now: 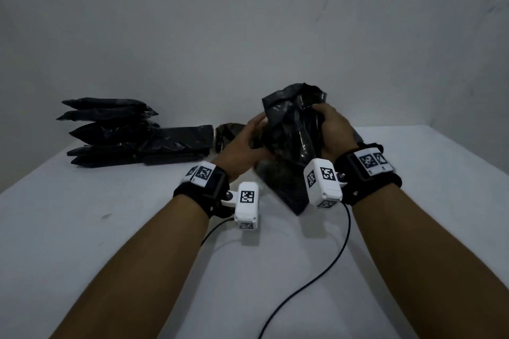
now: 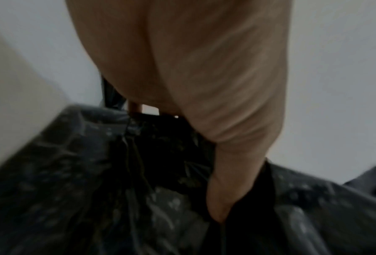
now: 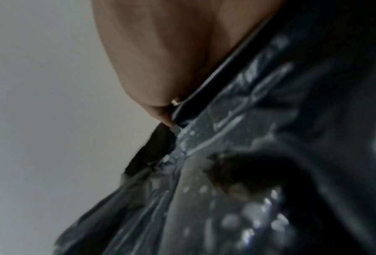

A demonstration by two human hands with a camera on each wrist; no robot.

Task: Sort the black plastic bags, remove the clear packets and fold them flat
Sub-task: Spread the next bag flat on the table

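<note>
- Plain grey walls (image 1: 248,22) stand behind a white table (image 1: 82,228); we note dim light in all views.
- We see both hands raised over the middle of the table, holding one crumpled black bag (image 1: 292,129) between them.
- The bag stands roughly upright, its open, ragged mouth uppermost and its lower end reaching down towards the table near the wrists.
- Our left hand (image 1: 242,140) lies against the bag's left side, fingers curved round the plastic; in the left wrist view the thumb (image 2: 226,189) presses into a fold of the bag (image 2: 95,189).
- Our right hand (image 1: 334,129) grips the bag's upper right edge, fingers curled over the rim and into the plastic.
- The right wrist view shows the right palm (image 3: 160,60) tight against glossy, wrinkled plastic (image 3: 248,155); the fingertips are hidden there.
- We cannot tell from any view whether a clear packet sits inside the held bag.
- A stack (image 1: 110,132) of flat black bags lies at the far left of the table, against the wall, well apart from the hands.
- A smaller crumpled dark piece (image 1: 227,132) lies between the stack and the left hand; its nature is unclear.
- Both wrists carry black straps with white marked camera units (image 1: 247,206); the right unit (image 1: 323,179) sits just in front of the bag's lower part.
- Black cables (image 1: 316,278) trail from the units across the near table.
</note>
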